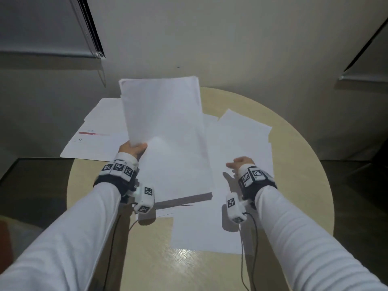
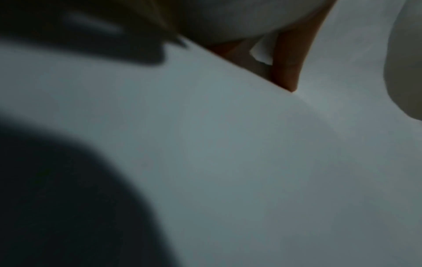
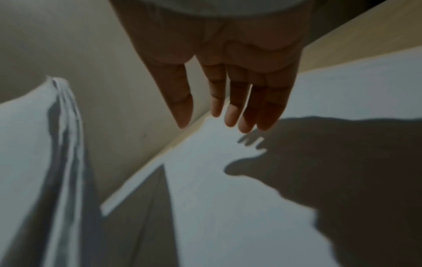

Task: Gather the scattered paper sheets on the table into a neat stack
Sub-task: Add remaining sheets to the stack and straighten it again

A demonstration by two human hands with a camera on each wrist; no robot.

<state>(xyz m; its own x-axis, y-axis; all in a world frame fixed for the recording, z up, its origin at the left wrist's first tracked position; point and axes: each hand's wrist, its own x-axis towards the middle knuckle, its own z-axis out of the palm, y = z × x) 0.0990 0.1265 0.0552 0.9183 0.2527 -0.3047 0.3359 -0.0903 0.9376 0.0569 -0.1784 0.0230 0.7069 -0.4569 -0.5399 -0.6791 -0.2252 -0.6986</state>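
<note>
Left hand (image 1: 134,149): we pinch the stack (image 1: 165,131) at its near left edge, lifted over the table (image 1: 302,164).
Right hand (image 1: 239,162): fingers (image 3: 230,115) straight, holding nothing, above loose sheets (image 1: 243,141).
Around: printed sheet (image 1: 94,141) overhanging the left rim (red bar on it); blinds (image 1: 90,28) beyond.

left hand (image 1: 134,149) holds paper bundle (image 1: 165,131) | right hand (image 1: 239,163) spread above loose sheets (image 1: 241,139)

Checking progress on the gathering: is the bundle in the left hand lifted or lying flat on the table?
Lifted: the left hand grips the bundle by its near corner, and its far end rises above the table.
</note>
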